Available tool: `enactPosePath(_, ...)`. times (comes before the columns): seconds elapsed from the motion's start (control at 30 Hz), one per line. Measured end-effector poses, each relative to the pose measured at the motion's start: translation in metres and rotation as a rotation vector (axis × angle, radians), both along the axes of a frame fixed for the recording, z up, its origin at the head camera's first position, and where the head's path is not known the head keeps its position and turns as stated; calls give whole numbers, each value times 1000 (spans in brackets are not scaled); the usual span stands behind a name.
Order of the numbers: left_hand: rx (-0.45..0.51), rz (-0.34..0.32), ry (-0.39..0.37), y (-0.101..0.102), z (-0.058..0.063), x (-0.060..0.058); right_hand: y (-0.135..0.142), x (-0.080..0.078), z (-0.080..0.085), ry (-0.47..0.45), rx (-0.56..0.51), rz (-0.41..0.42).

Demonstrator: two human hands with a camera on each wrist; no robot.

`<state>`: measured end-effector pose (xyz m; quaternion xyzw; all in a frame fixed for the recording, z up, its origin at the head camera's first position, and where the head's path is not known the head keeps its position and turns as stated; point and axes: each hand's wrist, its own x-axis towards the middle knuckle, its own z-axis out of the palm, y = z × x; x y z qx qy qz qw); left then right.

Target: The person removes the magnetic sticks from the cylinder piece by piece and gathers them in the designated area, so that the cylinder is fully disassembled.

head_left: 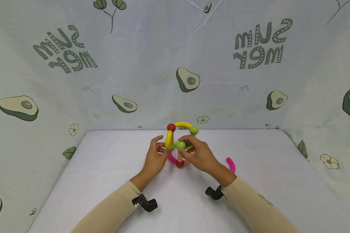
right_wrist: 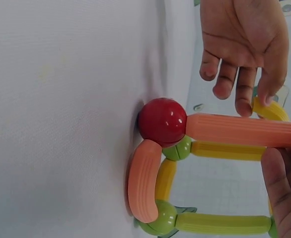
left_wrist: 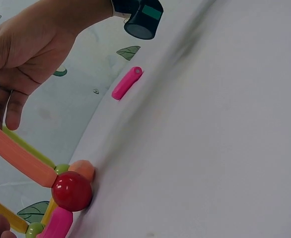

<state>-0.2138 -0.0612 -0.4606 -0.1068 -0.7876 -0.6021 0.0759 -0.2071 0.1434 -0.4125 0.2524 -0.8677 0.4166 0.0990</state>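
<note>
A frame of colored rods and balls stands on the table between both hands. At its front base is a glossy red ball (head_left: 180,163), with an upright orange rod (right_wrist: 242,130) rising from it. My right hand (head_left: 200,154) pinches the green ball (head_left: 180,145) atop that rod between thumb and fingers. On the other side, my left hand (head_left: 156,157) holds a curved yellow rod (head_left: 168,139) near its lower end by thumb and fingertips. Above, another red ball (head_left: 171,127) joins a yellow arch (head_left: 182,124) to a green ball (head_left: 193,130). A curved pink rod (left_wrist: 59,224) is at the base.
A loose pink curved rod (head_left: 231,164) lies on the white table (head_left: 259,158), right of the frame beside my right forearm. Behind the table hangs a cloth (head_left: 151,81) printed with avocados. Each wrist carries a black camera (head_left: 147,204).
</note>
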Motion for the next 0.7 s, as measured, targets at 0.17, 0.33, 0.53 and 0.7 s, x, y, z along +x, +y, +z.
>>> enactPosePath(0.17, -8, 18, 12, -1, 0, 1, 0, -1, 0, -7, -9, 4)
enactPosePath(0.33, -106, 120, 142, 3, 1, 13, -1, 0, 1, -28, -7, -14)
enactPosePath(0.53, -173, 126, 390, 10, 4, 32, -1, -1, -1, -26, -4, -19)
enactPosePath(0.7, -233, 26, 415, 18, 1, 37, -1, -1, -1, -19, -9, -15)
